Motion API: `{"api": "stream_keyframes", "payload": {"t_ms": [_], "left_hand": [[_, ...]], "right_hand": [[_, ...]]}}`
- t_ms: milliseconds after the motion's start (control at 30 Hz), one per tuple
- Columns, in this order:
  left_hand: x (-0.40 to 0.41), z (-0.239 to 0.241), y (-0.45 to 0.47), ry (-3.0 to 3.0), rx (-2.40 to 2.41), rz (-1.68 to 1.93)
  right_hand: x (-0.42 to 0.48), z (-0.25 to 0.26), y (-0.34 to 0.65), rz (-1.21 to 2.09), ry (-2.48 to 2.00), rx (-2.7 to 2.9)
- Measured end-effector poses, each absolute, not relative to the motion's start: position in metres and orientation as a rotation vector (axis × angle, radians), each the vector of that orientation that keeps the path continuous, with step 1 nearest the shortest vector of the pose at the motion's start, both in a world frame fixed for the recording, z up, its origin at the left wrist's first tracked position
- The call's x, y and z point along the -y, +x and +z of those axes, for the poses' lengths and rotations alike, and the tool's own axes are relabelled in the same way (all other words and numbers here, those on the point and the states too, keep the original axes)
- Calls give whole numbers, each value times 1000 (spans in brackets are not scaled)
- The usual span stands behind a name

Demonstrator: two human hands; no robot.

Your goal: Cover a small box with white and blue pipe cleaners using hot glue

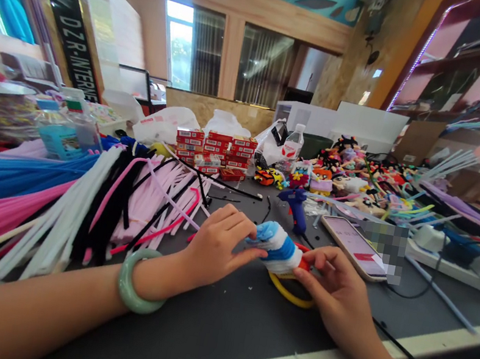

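Between my two hands is a small blue-and-white striped figure that looks wound from fuzzy pipe cleaners, with orange-red at its right end. The thumb and fingers of my left hand pinch its light-blue end; a green bangle circles that wrist. At the orange-red end, the fingertips of my right hand are closed on it. Just below the figure lies a yellow ring-shaped piece, partly hidden by it and my right hand. A blue glue gun rests on the table behind the figure.
Bundles of pipe cleaners in blue, pink, white and black cover the left side. Stacked red boxes and a plastic bottle stand behind. Right of centre are a phone, small fuzzy dolls and a power strip.
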State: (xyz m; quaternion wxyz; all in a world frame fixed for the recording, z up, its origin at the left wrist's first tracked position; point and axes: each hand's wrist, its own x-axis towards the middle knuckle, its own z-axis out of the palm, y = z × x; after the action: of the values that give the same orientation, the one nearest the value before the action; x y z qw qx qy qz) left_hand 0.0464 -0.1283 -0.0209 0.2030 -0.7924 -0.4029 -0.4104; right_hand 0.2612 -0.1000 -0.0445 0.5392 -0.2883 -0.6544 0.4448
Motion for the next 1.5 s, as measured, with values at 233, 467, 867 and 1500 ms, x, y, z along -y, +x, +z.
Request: {"api": "stream_keyframes", "payload": {"t_ms": [233,467,867,1500], "left_hand": [[130,-20,48,-2146,1136,-984],[132,-18,48,-2038,1061,-845],[131,-20,48,-2104,1059,-865],[122,-18,47,-2229,1691,-1761]], "right_hand": [[102,-50,264,850,-701,1743],[103,-49,264,830,-704,1754],[102,-49,263,752,-687,1803],[97,-54,264,784,-675,1728]]}}
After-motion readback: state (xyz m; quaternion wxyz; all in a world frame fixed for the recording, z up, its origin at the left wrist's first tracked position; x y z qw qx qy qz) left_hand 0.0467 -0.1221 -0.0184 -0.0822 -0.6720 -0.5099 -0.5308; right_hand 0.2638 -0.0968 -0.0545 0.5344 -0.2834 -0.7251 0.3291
